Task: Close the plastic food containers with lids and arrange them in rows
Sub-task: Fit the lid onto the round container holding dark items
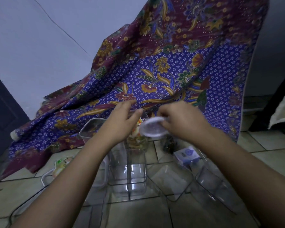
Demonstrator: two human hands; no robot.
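My right hand [183, 120] pinches a clear round-cornered lid [152, 128], tilted, just right of a tall clear container [136, 139] filled with colourful food. My left hand [122, 122] wraps the top of that filled container, fingers on its rim. Several empty clear plastic containers stand on the tiled floor: one at the back left [90, 129], two tall ones side by side in front [127, 175], and others to the right [169, 180] [211, 180]. Another container with food [59, 167] lies at the left, partly behind my left forearm.
A purple and maroon batik cloth [155, 76] drapes from the wall down to the floor behind the containers. A small blue-and-white packet [187, 155] lies on the tiles at right. A dark container [169, 143] sits under my right wrist. Dark door at the left edge.
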